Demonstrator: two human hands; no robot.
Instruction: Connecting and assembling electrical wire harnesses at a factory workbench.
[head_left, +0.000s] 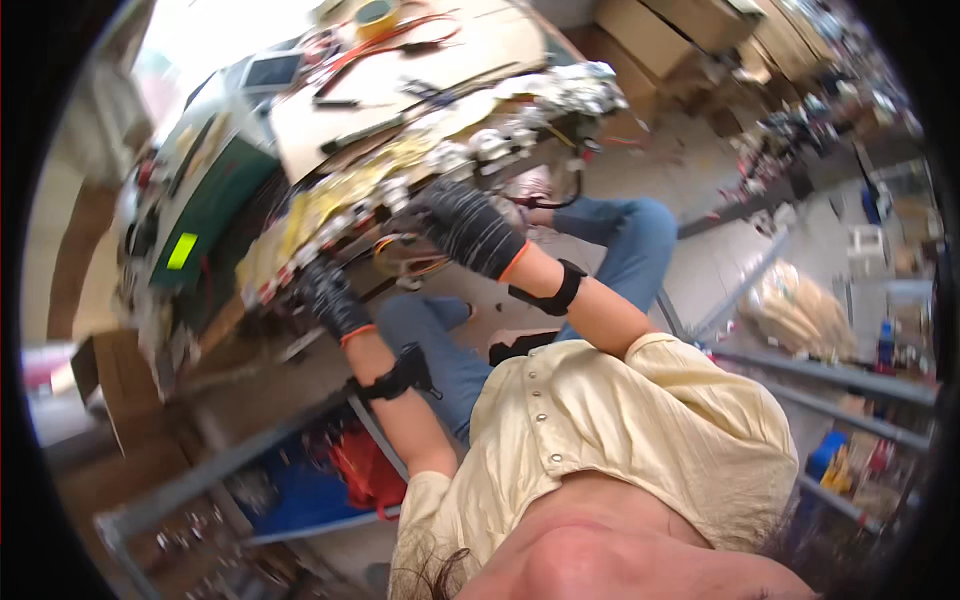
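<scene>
My right hand point(472, 230), in a dark grey knit glove with an orange cuff, is at the near edge of the workbench. Its fingers look curled, and what they hold is hidden. Just below it hang orange and yellow wires point(405, 250). My left hand point(332, 298), gloved the same way, reaches to the left end of that edge. Its fingertips are smeared and lost among small white and red parts. Along the edge runs a crumpled yellow strip point(375, 178), with white fittings point(470, 150) beside it.
On the workbench point(480, 50) lie orange cables point(410, 35), a yellow tape roll point(376, 18) and dark tools. A green case point(215, 215) stands at the left. Cardboard boxes point(660, 35) are at the back right. Metal rails point(830, 370) and a blue bin point(300, 490) flank me.
</scene>
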